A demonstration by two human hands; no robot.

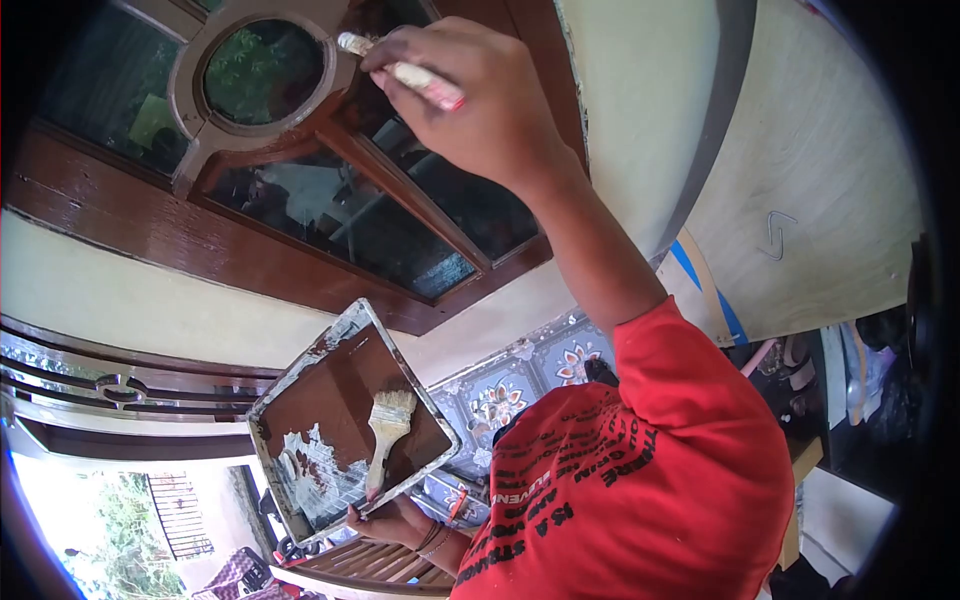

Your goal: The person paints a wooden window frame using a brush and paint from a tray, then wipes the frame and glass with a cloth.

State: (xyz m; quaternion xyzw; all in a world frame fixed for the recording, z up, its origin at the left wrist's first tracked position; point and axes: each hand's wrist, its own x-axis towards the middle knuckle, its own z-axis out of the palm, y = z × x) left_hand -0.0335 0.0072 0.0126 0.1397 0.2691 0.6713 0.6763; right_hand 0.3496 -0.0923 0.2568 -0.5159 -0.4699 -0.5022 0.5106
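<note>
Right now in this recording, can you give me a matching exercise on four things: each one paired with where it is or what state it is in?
1. thin white-handled brush
2. square metal paint tray
3. wide pale-bristled brush
4. round glass pane

a. lying in the tray
b. set in the brown wooden window frame
c. gripped in the right hand
d. held up by the left hand

Pairs: 1-c, 2-d, 3-a, 4-b

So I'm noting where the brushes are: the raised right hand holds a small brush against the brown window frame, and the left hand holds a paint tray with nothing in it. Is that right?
Not quite. The head view shows the paint tray in the left hand is not bare: a second brush lies in it, on brown paint. The rest holds: the raised right hand holds a small brush against the brown window frame.
</note>
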